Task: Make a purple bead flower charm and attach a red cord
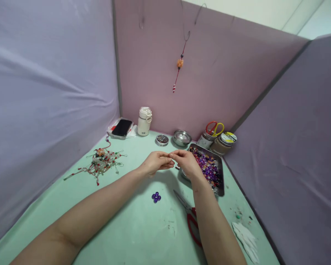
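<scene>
My left hand [155, 162] and my right hand [185, 162] meet fingertip to fingertip above the table. Both are pinched closed; whatever lies between the fingers is too small to make out. A small cluster of purple beads [156, 197] lies on the table below them. Just right of my right hand is a metal tray [221, 173] of mixed beads, mostly purple, partly hidden by that hand. Red-handled scissors [191, 224] lie with their blades apart, partly covered by my right forearm.
Beaded string ornaments [103, 162] lie piled at left. Along the back stand a phone [122, 127], white bottle [144, 121], round tin [162, 140], metal bowl [182, 138], can holding scissors [206, 140] and jar [223, 143]. A beaded string [180, 63] hangs above; a white glove [246, 241] lies front right.
</scene>
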Motion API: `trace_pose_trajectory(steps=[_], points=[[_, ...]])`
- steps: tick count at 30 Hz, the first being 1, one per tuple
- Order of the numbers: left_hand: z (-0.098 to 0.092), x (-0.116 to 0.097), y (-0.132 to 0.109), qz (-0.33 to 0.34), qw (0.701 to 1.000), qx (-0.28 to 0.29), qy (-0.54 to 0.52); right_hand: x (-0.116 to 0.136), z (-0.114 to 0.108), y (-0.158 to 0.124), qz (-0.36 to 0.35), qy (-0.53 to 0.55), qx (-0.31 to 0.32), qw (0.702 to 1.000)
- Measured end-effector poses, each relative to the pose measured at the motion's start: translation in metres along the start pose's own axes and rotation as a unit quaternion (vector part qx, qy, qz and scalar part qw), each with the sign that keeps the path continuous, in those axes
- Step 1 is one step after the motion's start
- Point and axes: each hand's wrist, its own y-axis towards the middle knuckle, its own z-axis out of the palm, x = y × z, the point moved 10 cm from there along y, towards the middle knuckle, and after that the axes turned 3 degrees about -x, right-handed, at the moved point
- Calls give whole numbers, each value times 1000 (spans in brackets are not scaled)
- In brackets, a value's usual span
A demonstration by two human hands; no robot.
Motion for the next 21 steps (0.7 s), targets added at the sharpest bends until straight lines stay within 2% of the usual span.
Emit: trace_pose_trajectory(steps=[6,21], points=[[-8,5,1,-13,999,-35,-35,-2,-8,3,-7,-24,-36,999],[-3,10,2,-11,997,-28,-68,-3,-7,3,4,7,-32,999]])
